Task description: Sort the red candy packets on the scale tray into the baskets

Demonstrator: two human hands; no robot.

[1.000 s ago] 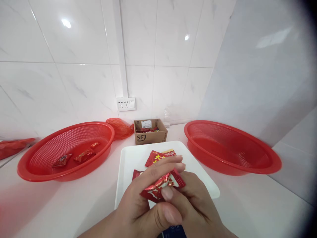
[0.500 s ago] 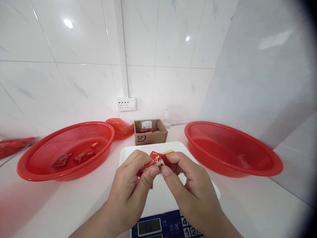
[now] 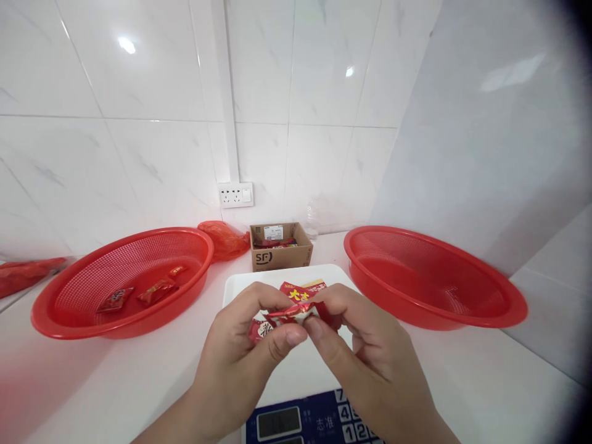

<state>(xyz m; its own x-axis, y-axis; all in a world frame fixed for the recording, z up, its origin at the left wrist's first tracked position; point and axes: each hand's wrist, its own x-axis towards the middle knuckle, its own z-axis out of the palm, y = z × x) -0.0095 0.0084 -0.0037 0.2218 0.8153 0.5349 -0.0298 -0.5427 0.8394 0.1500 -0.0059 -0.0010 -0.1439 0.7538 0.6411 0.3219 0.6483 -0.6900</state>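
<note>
Above a white scale pan (image 3: 296,370), my left hand (image 3: 245,351) and my right hand (image 3: 365,351) pinch one small red foil packet (image 3: 296,313) between thumbs and fingers. The packet's pale inner side or edge shows between the two thumbs, which nearly touch. Behind the fingers, a red packet with yellow characters (image 3: 296,291) lies on the pan. Another red piece with a white round label (image 3: 260,328) shows beside my left fingers. My hands hide parts of these packets.
A red basket (image 3: 185,237) with a few red packets (image 3: 157,290) stands left, another red basket (image 3: 430,320) right. Behind the scale are a cardboard box (image 3: 282,258) with packets, a red plastic bag (image 3: 225,240) and a clear bottle (image 3: 312,219). The scale's blue panel (image 3: 319,422) is in front.
Both hands have turned the packet slightly, and it now lies flatter and wider between the thumbs. More of the packets on the pan shows behind and left of it.
</note>
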